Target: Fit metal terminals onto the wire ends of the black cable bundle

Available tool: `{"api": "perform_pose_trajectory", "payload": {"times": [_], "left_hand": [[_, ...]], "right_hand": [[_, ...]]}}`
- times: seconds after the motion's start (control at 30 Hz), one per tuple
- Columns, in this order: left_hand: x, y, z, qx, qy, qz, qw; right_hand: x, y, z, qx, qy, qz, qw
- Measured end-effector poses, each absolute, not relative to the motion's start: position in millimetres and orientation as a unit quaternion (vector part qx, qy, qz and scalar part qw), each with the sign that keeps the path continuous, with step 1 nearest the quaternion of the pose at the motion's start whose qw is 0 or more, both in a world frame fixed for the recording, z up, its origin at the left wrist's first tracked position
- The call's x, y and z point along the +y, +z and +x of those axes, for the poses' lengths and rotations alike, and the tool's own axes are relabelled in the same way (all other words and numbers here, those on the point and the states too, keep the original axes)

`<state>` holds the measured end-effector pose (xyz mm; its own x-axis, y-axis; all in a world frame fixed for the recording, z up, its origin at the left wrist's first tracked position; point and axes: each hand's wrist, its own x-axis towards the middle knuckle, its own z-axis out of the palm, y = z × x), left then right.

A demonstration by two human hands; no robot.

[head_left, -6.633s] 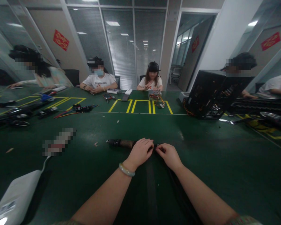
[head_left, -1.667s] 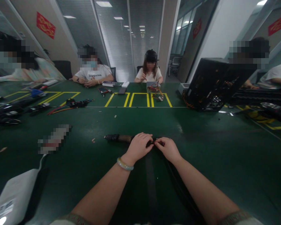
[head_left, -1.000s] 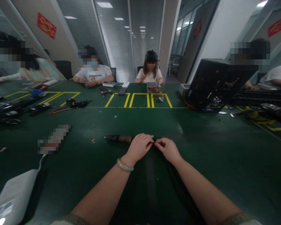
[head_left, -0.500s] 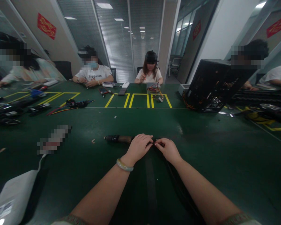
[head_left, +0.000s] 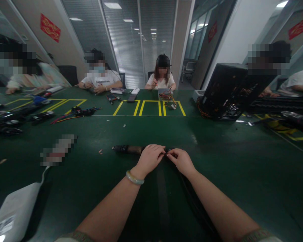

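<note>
A dark, stick-shaped electric screwdriver [head_left: 134,150] with a brownish body and a small metal tip at its left end lies across the green table. My left hand [head_left: 151,156] rests over its right part, fingers bent down round it, covering much of the body. Close beside it, thumb and forefinger of my right hand [head_left: 180,160] are pinched together at a dark piece by the tool's tail end. A black cable [head_left: 192,196] runs from under the right hand toward the table's near edge. The fingertips hide exactly what they grip.
A white power bank [head_left: 17,208] lies at the near left, wired to a blurred-out device [head_left: 58,150]. A black computer case [head_left: 224,92] stands at the back right. Loose cables [head_left: 83,111] lie at the left. Several people sit around the table, one opposite [head_left: 161,75] handling a wired box.
Both my hands and the tool stay almost exactly where they were. At the far left, a co-worker's hand has shifted slightly right.
</note>
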<state>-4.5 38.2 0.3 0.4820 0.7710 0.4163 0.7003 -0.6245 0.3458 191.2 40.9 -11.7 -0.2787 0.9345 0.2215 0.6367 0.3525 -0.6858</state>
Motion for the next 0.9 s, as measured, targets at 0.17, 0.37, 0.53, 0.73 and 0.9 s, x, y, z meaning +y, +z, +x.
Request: {"api": "perform_pose_trajectory", "payload": {"times": [0.17,0.37,0.53,0.73,0.9], "left_hand": [[37.1,2.5,-4.0,0.438,0.276,0.853,0.068],[36.8,2.7,-4.9,0.437,0.269,0.856,0.065],[36.6,3.2,-4.3,0.438,0.264,0.857,0.059],[35.3,7.1,-3.4,0.436,0.266,0.857,0.065],[36.2,5.4,-3.8,0.432,0.271,0.858,0.069]], "right_hand": [[40.6,-10.6,191.5,-0.763,0.24,-0.517,0.305],[40.1,-9.8,192.0,-0.758,0.25,-0.523,0.3],[40.3,-10.4,192.0,-0.758,0.252,-0.519,0.303],[40.8,-12.7,192.0,-0.76,0.245,-0.516,0.309],[41.0,-11.4,191.4,-0.766,0.236,-0.514,0.306]]}}
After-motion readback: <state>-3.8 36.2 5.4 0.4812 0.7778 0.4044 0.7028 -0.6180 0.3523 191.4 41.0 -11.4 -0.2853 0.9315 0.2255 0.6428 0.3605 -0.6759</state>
